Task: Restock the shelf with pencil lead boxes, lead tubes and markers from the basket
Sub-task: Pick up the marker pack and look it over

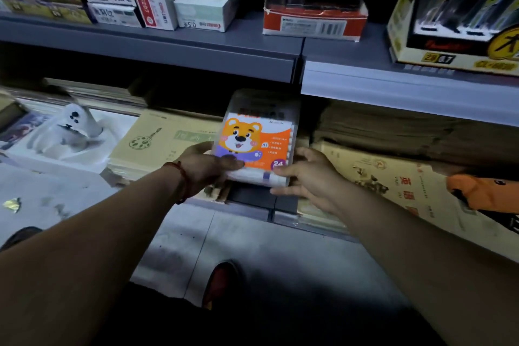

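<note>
left grip: left hand [206, 168] pinches the near-left corner of the marker pack [257, 139], thumb on the printed front, fingers hidden under it
right grip: right hand [307, 177] clamps the pack's near-right corner, thumb on the lower edge, fingers spread along the right side
marker pack: clear plastic case, orange and white card with a cartoon bear, "24" at lower right; white marker barrels show along the near edge; tilted, far end up, pointing into the lower shelf [252, 199] opening
pack position: held above the dark gap at the lower shelf front, between two paper stacks; contact with the shelf: can't tell
left wrist: red string bracelet [182, 177]
left of pack: beige drawing pad [165, 137] with a palette print, lying flat
right of pack: beige booklets [393, 185] with red characters
far left: white plush toy [74, 125], blurred
far right edge: orange object [483, 191], unclear what
upper shelf [157, 45]: small white lead boxes [202, 10] marked "0.5", a red-and-white carton [314, 18], a yellow display box [455, 8]
floor: grey tiles [224, 239], a red shoe tip [222, 275] below
</note>
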